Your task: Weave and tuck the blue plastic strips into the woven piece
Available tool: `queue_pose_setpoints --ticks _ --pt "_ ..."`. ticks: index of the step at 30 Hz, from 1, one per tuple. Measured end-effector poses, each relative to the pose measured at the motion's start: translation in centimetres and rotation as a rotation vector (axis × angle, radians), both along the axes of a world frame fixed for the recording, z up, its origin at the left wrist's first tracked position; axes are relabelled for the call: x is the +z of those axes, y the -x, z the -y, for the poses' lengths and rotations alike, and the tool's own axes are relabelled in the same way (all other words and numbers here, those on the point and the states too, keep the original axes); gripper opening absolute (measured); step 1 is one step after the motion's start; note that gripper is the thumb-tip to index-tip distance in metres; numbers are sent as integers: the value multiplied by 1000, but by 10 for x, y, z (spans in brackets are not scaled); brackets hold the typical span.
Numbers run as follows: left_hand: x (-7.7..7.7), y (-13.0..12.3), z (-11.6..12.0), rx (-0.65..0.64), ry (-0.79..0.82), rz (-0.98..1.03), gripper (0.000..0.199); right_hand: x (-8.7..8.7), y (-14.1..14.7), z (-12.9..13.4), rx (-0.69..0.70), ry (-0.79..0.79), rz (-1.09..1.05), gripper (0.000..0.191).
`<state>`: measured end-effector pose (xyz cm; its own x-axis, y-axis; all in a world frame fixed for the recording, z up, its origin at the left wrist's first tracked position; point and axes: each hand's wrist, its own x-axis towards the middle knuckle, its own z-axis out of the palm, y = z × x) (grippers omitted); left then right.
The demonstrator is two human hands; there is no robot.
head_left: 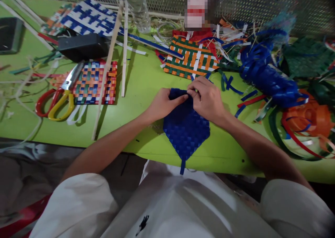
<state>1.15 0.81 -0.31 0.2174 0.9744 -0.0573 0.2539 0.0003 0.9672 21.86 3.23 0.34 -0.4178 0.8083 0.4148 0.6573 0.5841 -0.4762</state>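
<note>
Apparently tucking or folding strip ends at the far edge of a blue woven panel (187,133). Most likely calls for a steady pinch and small finger movements, without loosening the weave. Gripping the left part of that edge with a mostly closed left hand (164,102), thumb laid across the surface; pinching the edge farther right with a nearly closed right hand (206,96), fingers bent. Cannot make out the exact strip under the fingertips. Lies near the front of the green table (141,145), between both forearms, just short of an orange-and-green woven mat (191,61). Looks solid blue, glossy and tightly checked, tapering toward the wearer to a point with one projecting strip (182,165).
</note>
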Motion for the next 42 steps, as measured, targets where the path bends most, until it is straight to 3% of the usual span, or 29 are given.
queue_pose_setpoints --ticks 3,9,16,21,25,27,32,35,37,42 --pt "2 7 -4 -18 -40 -147 41 -4 -4 -3 0 64 82 17" --pt "-3 21 -12 -19 -280 -375 25 -16 -7 -6 21 154 192 17" --pt "-5 19 -4 -74 -443 -654 20 -2 -6 -3 29 316 296 27" --pt "-5 20 0 -144 -410 -660 20 21 -21 -2 96 287 212 30" --pt "-3 20 5 -220 -393 -700 28 43 -33 -3 259 408 239 35" --pt "0 19 8 -235 -374 -754 32 46 -34 -6 276 471 195 34" --pt "7 14 12 -206 -305 -810 32 35 -35 -24 232 591 -55 53" --pt "8 10 12 -173 -291 -806 31 30 -40 -32 287 740 -32 64" --pt "7 8 12 -148 -294 -816 30 28 -42 -34 285 758 -2 61" --pt "9 3 12 -141 -274 -824 29 16 -33 -27 161 597 19 33"
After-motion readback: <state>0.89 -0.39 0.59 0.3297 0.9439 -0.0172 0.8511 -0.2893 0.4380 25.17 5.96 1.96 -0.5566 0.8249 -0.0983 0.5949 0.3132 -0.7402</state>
